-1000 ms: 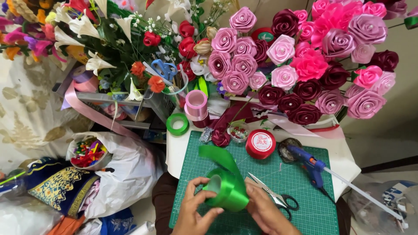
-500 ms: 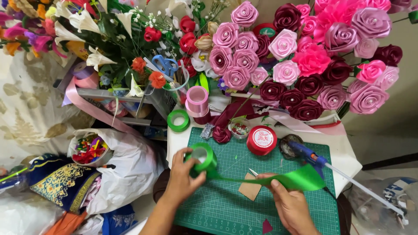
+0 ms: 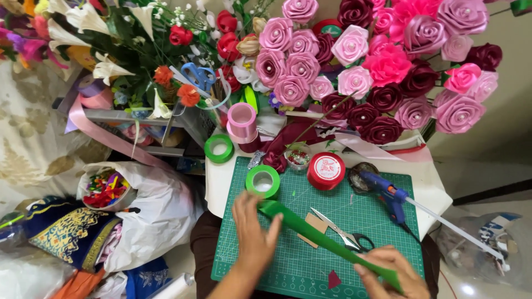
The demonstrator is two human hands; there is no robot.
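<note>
Small white table in the middle, topped by a green gridded cutting mat. On the mat: green ribbon roll at the upper left, red round tin just beside, blue glue gun at the right edge, scissors lying open near a tan card scrap, small dark red scrap low down. Off the mat, on bare tabletop: second green roll and a pink ribbon spool standing upright.
</note>
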